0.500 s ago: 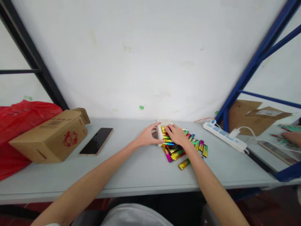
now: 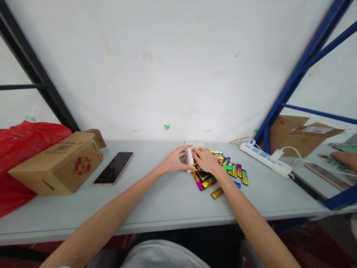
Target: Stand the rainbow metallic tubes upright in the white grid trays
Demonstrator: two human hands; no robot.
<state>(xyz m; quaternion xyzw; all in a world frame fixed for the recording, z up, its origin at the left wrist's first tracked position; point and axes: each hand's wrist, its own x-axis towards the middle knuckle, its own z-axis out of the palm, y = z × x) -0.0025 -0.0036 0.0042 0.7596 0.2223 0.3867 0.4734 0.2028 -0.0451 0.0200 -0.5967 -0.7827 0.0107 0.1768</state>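
Observation:
A small white tray (image 2: 189, 156) stands tilted on its side near the middle of the table. My left hand (image 2: 176, 159) is curved around its left side, thumb and fingers at its two ends. My right hand (image 2: 205, 160) reaches over the right side of the tray, its fingertips at the tray's face; what they hold, if anything, is hidden. Beneath and right of my right hand lies a heap of shiny multicoloured lighter-like pieces (image 2: 208, 181). One gold piece (image 2: 216, 193) lies nearer the front. Another white ridged piece (image 2: 195, 143) lies behind the tray.
At the left are a black phone (image 2: 114, 168), a cardboard box (image 2: 60, 162) and a red bag (image 2: 25, 145). A white power strip (image 2: 266, 159) lies at the right. Beyond the blue frame (image 2: 290, 85), another person's hand (image 2: 346, 158) is over small items.
My right hand has moved slightly left and closer to the tray, which now shows more of its white side and less of the coloured pieces. The view has shifted slightly.

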